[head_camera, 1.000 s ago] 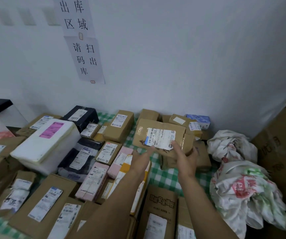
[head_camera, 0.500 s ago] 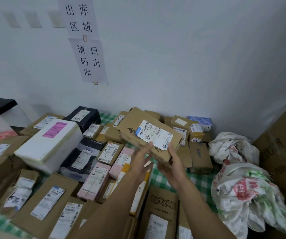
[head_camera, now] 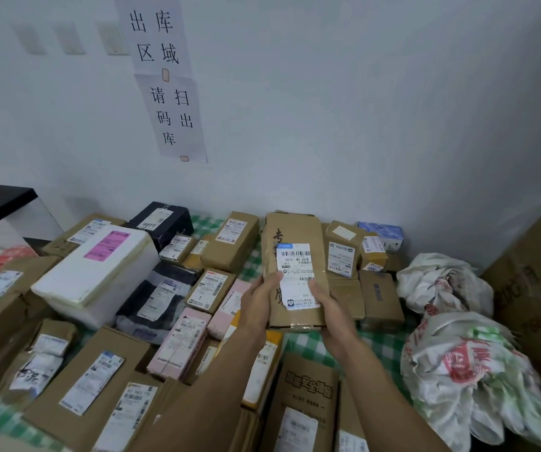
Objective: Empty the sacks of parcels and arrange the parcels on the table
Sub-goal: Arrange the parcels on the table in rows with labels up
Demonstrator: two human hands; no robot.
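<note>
A long brown cardboard parcel (head_camera: 295, 233) with a white barcode label stands lengthwise, its far end pointing to the wall, above the green-checked table (head_camera: 308, 342). My left hand (head_camera: 259, 301) grips its near left edge, thumb on the label. My right hand (head_camera: 329, 309) grips the near right edge and underside. Crumpled white sacks (head_camera: 464, 370) with red and green print lie at the right end of the table.
Many labelled boxes cover the table: a white foam box (head_camera: 99, 272) at left, a black box (head_camera: 161, 220) at the back, pink boxes (head_camera: 181, 344), brown cartons in front. A large cardboard carton (head_camera: 536, 278) stands at right. The white wall bears paper signs.
The parcel has been turned from lying crosswise to pointing away from me, and brought a little nearer. Both hands shifted to its near end.
</note>
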